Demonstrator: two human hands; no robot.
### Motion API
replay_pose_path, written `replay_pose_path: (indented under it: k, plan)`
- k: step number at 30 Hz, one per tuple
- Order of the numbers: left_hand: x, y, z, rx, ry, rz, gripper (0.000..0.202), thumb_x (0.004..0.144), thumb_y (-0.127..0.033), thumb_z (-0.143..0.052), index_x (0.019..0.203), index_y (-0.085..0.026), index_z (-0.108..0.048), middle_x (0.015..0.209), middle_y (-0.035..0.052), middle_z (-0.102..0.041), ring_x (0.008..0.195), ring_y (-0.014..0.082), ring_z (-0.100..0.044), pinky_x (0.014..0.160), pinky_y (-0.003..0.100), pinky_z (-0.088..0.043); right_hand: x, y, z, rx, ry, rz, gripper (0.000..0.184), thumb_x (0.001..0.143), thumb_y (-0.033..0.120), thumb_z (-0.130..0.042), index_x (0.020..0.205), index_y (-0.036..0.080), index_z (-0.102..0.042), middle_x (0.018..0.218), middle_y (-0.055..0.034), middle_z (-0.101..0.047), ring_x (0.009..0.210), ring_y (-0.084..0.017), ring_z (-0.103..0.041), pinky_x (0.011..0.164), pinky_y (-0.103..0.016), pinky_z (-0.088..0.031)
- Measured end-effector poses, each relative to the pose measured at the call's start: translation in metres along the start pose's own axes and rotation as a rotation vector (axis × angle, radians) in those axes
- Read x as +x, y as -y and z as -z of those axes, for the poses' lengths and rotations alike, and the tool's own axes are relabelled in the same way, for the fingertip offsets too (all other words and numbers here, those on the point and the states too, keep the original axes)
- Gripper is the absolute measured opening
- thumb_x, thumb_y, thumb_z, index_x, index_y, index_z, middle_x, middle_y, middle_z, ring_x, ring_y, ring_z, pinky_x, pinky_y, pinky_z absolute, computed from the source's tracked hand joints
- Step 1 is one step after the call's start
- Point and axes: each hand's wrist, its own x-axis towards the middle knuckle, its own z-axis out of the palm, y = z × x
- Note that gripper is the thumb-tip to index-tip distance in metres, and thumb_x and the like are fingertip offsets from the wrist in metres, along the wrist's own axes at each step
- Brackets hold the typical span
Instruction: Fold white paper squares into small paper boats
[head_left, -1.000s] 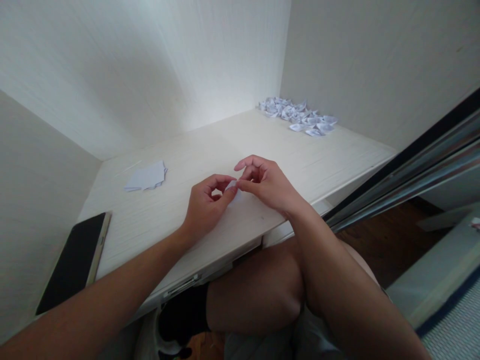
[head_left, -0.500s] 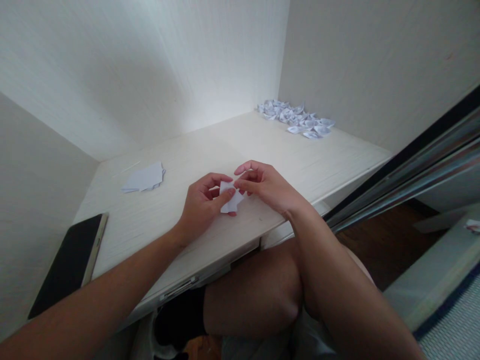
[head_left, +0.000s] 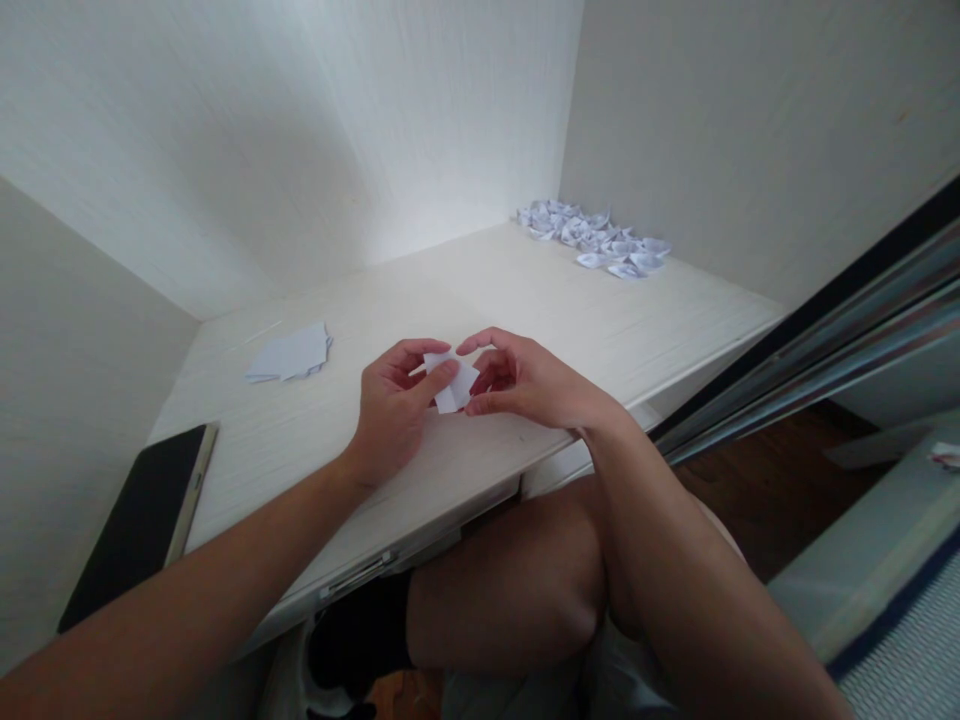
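Observation:
A small folded piece of white paper (head_left: 450,390) is held just above the front part of the desk. My left hand (head_left: 397,405) pinches it, thumb across its face and fingers behind. At the paper's right side is my right hand (head_left: 532,385), its thumb and index finger spread apart near the lower and upper corners. Whether those right fingertips touch the paper I cannot tell. Creases show on the paper, and part of it is hidden by the left thumb.
A stack of white paper sheets (head_left: 292,353) lies left on the white desk (head_left: 420,290). Many folded paper pieces (head_left: 592,238) are heaped in the far right corner. A dark flat device (head_left: 139,520) rests at the left edge. My leg (head_left: 510,590) is below the desk's front edge.
The paper has turned and moved slightly up and left with my left hand. My right hand's fingers have come off their pinch and spread apart.

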Motion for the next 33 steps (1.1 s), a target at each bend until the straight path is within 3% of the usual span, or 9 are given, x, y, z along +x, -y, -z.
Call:
replay_pose_path:
  k: [4,11,17,22,28,31,33]
  plan:
    - [-0.001,0.0,0.0,0.046,-0.016,-0.038,0.023,0.074,-0.026,-0.09,0.09,-0.023,-0.075,0.071,-0.004,-0.073,0.051,0.0097,-0.063,0.044,0.021,-0.052,0.0,0.001,0.001,0.065,0.0,0.004,0.04,0.075,0.02,-0.087,0.1,0.025,-0.056,0.078,0.0056,-0.077,0.074,-0.014,-0.072,0.067,-0.027,-0.05]
    - [0.0,0.002,0.001,0.043,-0.045,-0.075,0.026,0.076,-0.029,-0.091,0.093,-0.021,-0.074,0.072,-0.0024,-0.072,0.054,0.0121,-0.067,0.047,0.024,-0.058,0.003,-0.004,-0.002,0.073,-0.05,0.039,0.031,0.078,0.026,-0.086,0.093,0.023,-0.059,0.084,0.0017,-0.078,0.081,-0.016,-0.074,0.073,-0.03,-0.053]
    - [0.001,0.002,0.0,0.077,-0.095,-0.096,0.026,0.078,-0.031,-0.089,0.096,-0.02,-0.074,0.07,-0.0044,-0.067,0.056,0.0118,-0.067,0.048,0.023,-0.061,0.009,-0.011,-0.011,-0.039,-0.218,0.107,0.033,0.077,0.032,-0.087,0.085,0.023,-0.057,0.076,0.0043,-0.067,0.069,-0.013,-0.062,0.064,-0.029,-0.046]
    - [-0.002,0.001,0.003,0.089,-0.036,-0.115,0.028,0.082,-0.033,-0.087,0.103,-0.02,-0.074,0.082,-0.001,-0.072,0.067,0.014,-0.073,0.057,0.027,-0.068,0.014,-0.016,-0.012,-0.06,-0.299,0.128,0.033,0.079,0.032,-0.083,0.082,0.024,-0.052,0.074,0.005,-0.061,0.067,-0.013,-0.058,0.062,-0.029,-0.043]
    - [0.0,0.002,0.006,0.071,0.11,-0.199,0.046,0.074,-0.02,-0.089,0.116,-0.022,-0.073,0.094,0.0014,-0.074,0.091,0.019,-0.075,0.072,0.032,-0.072,0.011,-0.009,-0.005,0.05,-0.34,0.191,0.032,0.079,0.028,-0.084,0.085,0.024,-0.053,0.079,0.0056,-0.063,0.074,-0.012,-0.065,0.073,-0.032,-0.052]
    - [0.0,0.001,0.004,0.115,0.109,-0.237,0.049,0.071,-0.016,-0.089,0.118,-0.022,-0.074,0.102,0.0039,-0.075,0.102,0.0213,-0.074,0.076,0.034,-0.072,0.007,-0.003,0.0,0.081,-0.391,0.199,0.038,0.077,0.03,-0.088,0.087,0.024,-0.052,0.084,0.0055,-0.065,0.075,-0.012,-0.066,0.076,-0.032,-0.054]
    - [-0.001,0.0,0.002,0.161,0.091,-0.247,0.046,0.074,-0.018,-0.087,0.117,-0.021,-0.075,0.101,0.0041,-0.076,0.096,0.0201,-0.075,0.074,0.033,-0.072,0.005,-0.001,0.002,0.075,-0.415,0.187,0.041,0.076,0.033,-0.09,0.087,0.024,-0.052,0.085,0.0051,-0.067,0.074,-0.012,-0.066,0.076,-0.033,-0.054]
